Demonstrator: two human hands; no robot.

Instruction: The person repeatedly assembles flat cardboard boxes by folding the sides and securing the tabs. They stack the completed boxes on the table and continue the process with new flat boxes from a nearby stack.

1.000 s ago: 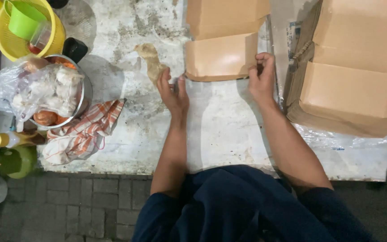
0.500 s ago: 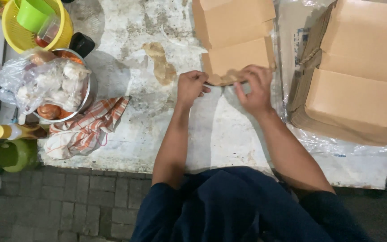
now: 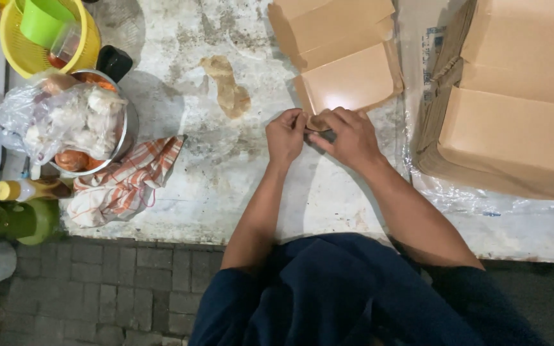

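Both hands have drawn together at the near edge of the open brown cardboard box [image 3: 347, 77], which lies toward the far edge of the tabletop [image 3: 226, 192]. A second ago they were apart, the left hand [image 3: 286, 136] flat on the tabletop and the right hand [image 3: 349, 136] at the box's corner. Now both grips are closed, pinching the box's small front flap [image 3: 318, 122] between them. The stack of flat boxes [image 3: 514, 128] at the right edge and the striped cloth [image 3: 126, 182] near the left front edge have not moved.
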